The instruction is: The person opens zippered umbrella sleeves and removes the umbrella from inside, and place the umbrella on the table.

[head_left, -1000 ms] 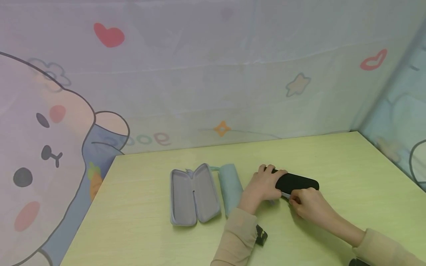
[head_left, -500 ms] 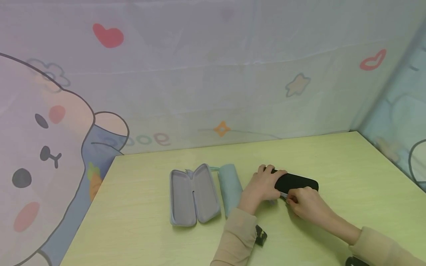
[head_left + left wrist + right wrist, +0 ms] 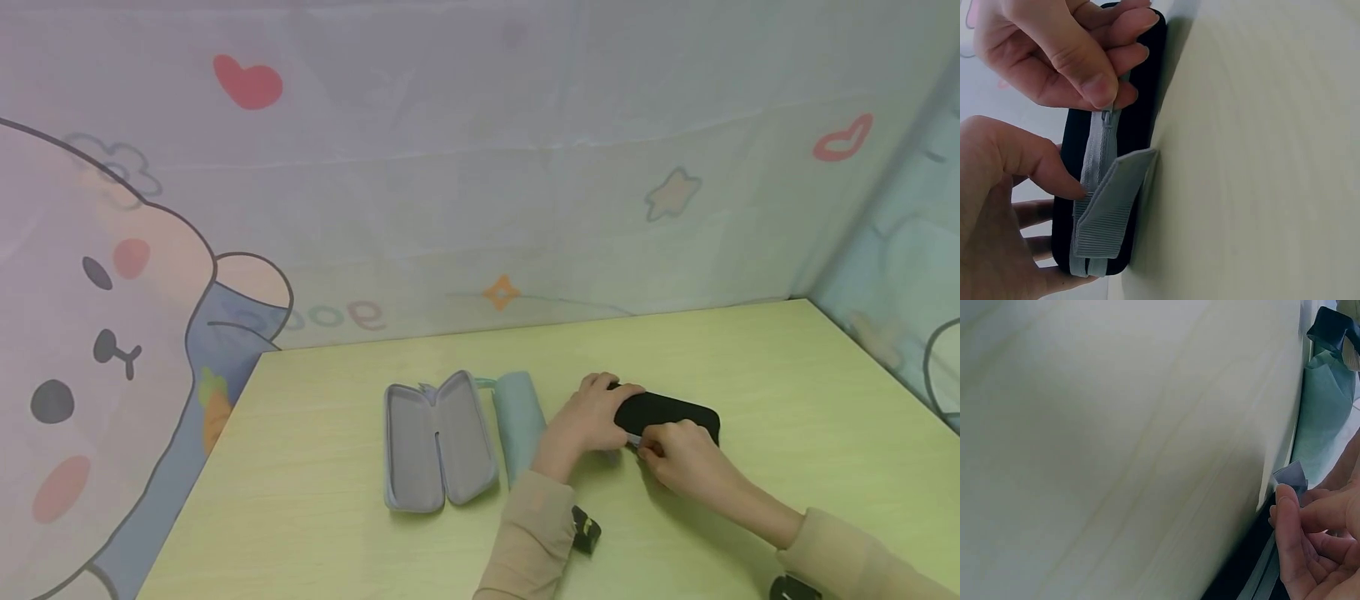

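A black zip case (image 3: pixel 667 412) with a grey zipper (image 3: pixel 1094 156) lies at the right of the table. My left hand (image 3: pixel 588 421) grips its left end, thumb on the zipper side and fingers around the far side. My right hand (image 3: pixel 684 454) pinches at the zipper's slider (image 3: pixel 1107 117), which shows just below the fingertips in the left wrist view; the pull itself is hidden. A folded grey ribbon tab (image 3: pixel 1116 209) sticks out near my left thumb. In the right wrist view, my right hand's fingertips stand right by the tab.
An open grey case (image 3: pixel 412 450) lies left of my hands, its two halves spread. Between it and my left wrist is a teal rolled pouch (image 3: pixel 520 421), partly hidden by my left arm. A printed cloth (image 3: pixel 450 192) hangs behind the table (image 3: pixel 300 467).
My right hand has slid a little to the left along the zipper side of the black case. My left hand keeps its grip, nearly still. The grey case and teal pouch stay put.
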Demonstrator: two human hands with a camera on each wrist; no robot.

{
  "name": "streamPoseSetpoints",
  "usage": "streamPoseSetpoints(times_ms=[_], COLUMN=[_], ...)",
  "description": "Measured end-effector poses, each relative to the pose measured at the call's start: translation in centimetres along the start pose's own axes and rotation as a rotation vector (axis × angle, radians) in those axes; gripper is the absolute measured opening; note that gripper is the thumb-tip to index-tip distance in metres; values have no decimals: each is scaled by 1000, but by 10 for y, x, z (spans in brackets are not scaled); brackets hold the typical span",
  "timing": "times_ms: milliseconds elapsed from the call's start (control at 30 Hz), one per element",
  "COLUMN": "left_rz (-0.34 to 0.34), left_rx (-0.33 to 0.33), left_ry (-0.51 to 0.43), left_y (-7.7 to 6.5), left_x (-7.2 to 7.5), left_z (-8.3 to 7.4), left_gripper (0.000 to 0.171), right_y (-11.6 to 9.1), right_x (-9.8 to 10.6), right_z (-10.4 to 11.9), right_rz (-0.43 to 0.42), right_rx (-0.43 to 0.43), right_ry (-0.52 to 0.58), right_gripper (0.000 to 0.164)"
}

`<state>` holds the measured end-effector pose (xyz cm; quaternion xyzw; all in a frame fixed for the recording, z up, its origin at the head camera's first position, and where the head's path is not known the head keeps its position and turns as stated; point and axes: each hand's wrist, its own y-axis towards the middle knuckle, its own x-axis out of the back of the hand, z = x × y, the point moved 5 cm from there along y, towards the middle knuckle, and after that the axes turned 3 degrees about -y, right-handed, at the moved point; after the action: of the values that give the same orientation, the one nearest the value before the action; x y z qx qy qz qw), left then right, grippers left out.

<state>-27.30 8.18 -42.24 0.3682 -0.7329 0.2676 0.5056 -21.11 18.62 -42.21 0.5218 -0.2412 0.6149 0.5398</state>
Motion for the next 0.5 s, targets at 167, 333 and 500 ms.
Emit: streamPoseSetpoints(times_ms=[167,333,500], left_rz=[2,3,6], left_rx=[-13,-19,-16], left_ry=[-34,-35,-31], left_y=[-1,0,0], left_x=[2,2,2], left_z=[1,2,1], left_gripper=[65,65,64], right_y=[1,2,2], right_x=[0,0,-1], right_z=[0,0,1], right_rz=[6,13,14], right_rx=[-1,-14,-10], right_ry=[5,17,17], right_gripper=[17,16,15])
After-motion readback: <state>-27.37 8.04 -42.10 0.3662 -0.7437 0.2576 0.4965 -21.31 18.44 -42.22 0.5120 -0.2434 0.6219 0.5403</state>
